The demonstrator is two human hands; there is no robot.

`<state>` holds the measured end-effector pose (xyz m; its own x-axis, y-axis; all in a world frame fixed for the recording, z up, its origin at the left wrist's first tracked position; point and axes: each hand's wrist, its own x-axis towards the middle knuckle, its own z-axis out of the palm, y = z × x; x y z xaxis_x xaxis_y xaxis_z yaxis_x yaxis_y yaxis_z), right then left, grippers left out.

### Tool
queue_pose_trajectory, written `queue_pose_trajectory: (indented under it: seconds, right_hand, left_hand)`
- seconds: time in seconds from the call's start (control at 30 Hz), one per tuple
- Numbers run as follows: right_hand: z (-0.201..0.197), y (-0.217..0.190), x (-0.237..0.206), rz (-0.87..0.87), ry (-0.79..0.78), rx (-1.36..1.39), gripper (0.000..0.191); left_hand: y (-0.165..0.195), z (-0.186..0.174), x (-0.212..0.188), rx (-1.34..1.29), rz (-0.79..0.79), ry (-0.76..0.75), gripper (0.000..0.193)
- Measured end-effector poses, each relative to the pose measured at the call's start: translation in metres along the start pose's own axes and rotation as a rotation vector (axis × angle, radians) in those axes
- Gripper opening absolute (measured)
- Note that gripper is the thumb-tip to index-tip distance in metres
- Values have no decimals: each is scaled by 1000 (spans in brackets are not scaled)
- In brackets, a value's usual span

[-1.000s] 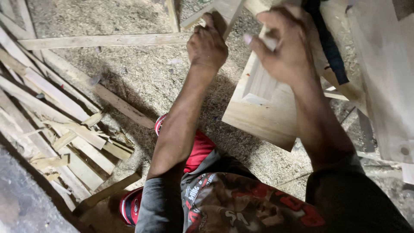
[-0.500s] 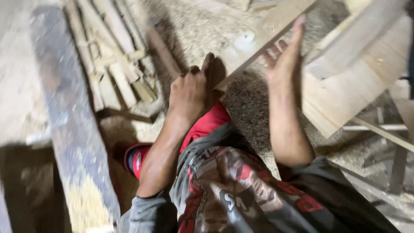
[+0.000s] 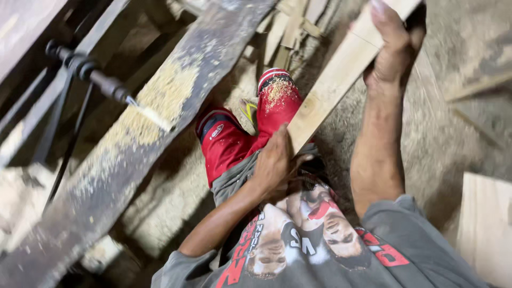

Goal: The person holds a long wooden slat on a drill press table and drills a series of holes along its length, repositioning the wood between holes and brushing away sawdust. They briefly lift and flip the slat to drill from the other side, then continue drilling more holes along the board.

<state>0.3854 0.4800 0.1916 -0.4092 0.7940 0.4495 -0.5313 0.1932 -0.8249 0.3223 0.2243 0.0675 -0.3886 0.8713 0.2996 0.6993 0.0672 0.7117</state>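
- The floor (image 3: 426, 128) is bare ground thick with pale sawdust, dim at the edges, in a cluttered woodworking space.
- A long dark beam (image 3: 160, 122) runs slantwise across the left, dusted with yellow sawdust; a dark metal rod (image 3: 90, 74) crosses beside it.
- A pale board (image 3: 341, 74) slants from the upper right down toward the person's waist, over the red trousers (image 3: 234, 144).
- A second pale panel (image 3: 488, 229) lies at the lower right, well apart.
- Loose wood offcuts (image 3: 290, 26) lie heaped at the top.
- The right hand (image 3: 392, 45) wraps the board's upper end, fingers curled over it.
- The left hand (image 3: 274, 160) clasps the board's lower end.
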Motion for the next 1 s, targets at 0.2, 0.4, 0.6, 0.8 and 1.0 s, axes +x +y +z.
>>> queue_pose_trajectory:
  seconds: [0.2,0.4,0.6,0.8,1.0]
  right_hand:
    - [158,30,17,-320,-616,-261,41]
    - [252,62,-36,-307,-1195,-475,54]
    - [297,85,-61,-406,-1700,-636,69]
    - [355,109,-67,-15,-1975,-941,71]
    - [408,155,-68,193,-1959,-899,62]
  left_hand:
    - [3,-79,-6,238,14,496,75]
    - [-48,-176,-33,1247,-15,803,51]
    - [-103,-193,-65,1463,-43,767,27]
    - [-130,-196,-69,891,-334,654,42]
    - [-169,-247,-43,652,-609,512,46]
